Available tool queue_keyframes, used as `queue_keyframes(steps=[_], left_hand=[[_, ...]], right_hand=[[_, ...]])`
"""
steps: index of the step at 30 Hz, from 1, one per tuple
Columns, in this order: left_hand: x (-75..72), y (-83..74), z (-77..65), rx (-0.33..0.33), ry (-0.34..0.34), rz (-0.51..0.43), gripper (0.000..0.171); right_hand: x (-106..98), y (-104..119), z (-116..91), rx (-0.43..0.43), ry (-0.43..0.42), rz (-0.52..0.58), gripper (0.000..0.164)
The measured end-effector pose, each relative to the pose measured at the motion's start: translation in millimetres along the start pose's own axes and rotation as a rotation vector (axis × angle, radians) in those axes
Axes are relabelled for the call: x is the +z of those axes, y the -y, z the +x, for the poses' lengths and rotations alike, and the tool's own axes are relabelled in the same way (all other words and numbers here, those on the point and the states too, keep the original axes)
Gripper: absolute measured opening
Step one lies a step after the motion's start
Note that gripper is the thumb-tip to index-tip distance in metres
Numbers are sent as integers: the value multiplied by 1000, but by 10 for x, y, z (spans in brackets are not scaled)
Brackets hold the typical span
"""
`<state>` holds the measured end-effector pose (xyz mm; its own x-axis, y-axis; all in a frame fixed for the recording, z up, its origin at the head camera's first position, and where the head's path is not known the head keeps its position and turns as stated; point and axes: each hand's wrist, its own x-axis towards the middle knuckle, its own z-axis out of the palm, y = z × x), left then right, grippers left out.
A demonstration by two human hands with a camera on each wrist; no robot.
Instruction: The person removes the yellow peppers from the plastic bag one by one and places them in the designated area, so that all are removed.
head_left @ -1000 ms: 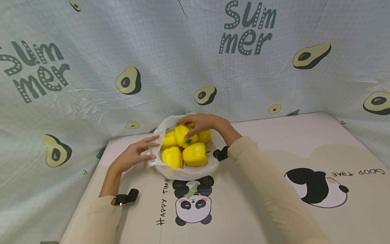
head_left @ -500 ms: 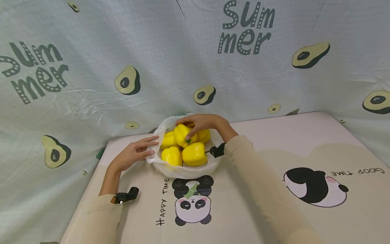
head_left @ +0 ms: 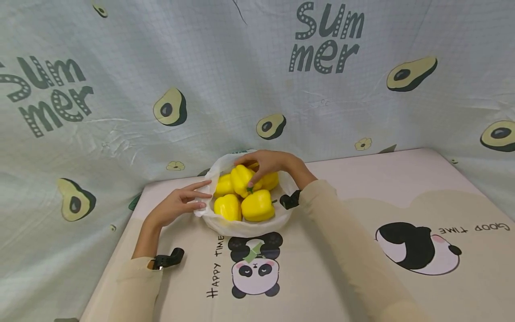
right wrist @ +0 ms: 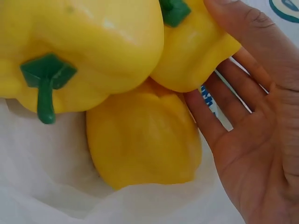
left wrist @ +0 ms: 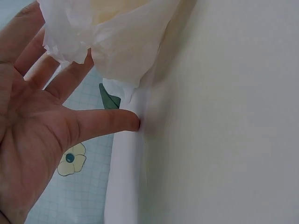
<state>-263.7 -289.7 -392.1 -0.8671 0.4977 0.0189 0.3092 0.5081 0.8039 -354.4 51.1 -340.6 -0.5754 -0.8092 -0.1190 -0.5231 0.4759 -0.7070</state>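
A white plastic bag (head_left: 241, 230) stands with its mouth wide, several yellow bell peppers inside. My right hand (head_left: 268, 162) reaches over its far side and grips the upper bell pepper (head_left: 239, 178), thumb near the green stem. In the right wrist view, fingers pass behind that bell pepper (right wrist: 189, 60), their tips hidden. Another bell pepper (right wrist: 145, 140) lies below it, apart from the thumb. At the bag's left side, my left hand (head_left: 174, 206) rests spread fingers against the plastic. From the left wrist, the bag (left wrist: 128, 49) covers some fingertips, while the thumb sticks out straight.
Under the bag is a table (head_left: 322, 277) with a pale cover printed with pandas. A hanging curtain (head_left: 217, 80) with avocado prints rises right behind the bag and along the left edge. Two front bell peppers (head_left: 258, 205) sit beside each other in the bag.
Almost nothing differs. The right hand keeps its grip on the upper bell pepper with a very slight shift, and the left hand stays at the bag's side.
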Motion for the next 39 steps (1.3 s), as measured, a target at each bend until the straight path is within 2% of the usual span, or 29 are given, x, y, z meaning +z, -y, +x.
queue_keyframes(steps=[11,16,25,31,39], left_hand=[[27,5,-41,11,-4,-45,26],[31,-13,-64,-1,-5,-69,27],[14,-40,-37,-2,-26,-8,25],[6,-66,12,1,-4,-19,24],[24,-60,-15,-22,5,-75,26]], right_hand=[[-24,97,-46,5,8,-50,81],[-55,163,-82,-26,8,-90,84],[-202,207,-180,-75,-11,-154,85],[-267,242,-273,-86,-27,-136,84],[-292,364,-353,-76,26,-134,83]])
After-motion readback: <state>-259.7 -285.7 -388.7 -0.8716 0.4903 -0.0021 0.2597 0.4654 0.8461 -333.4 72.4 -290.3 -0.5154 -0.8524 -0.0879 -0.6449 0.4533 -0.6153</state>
